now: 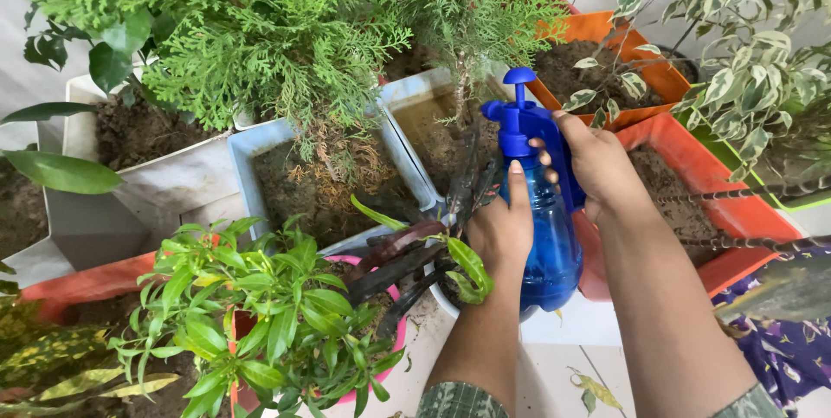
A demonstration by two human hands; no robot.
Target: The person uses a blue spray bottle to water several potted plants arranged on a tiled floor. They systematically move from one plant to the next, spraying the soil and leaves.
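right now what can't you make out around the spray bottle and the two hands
Head view only:
- Translucent blue plastic spray bottle: its base is hidden behind the left hand and wrist.
- Its trigger side: covered by the right hand.
- Pink round pot: mostly buried under leafy green plants.

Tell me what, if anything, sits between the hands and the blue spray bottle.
Nothing visible does. The left hand already wraps the spray bottle body, and the right hand grips its blue pump head. Dark leaves lie just left of the bottle, not between hands and bottle.

Light: you work in soft, even daylight, bright throughout.
Shadows: faint, beneath the foliage.
Glare: slight sheen on your blue spray bottle [544, 210].
Focus: sharp; edges mildly stretched.
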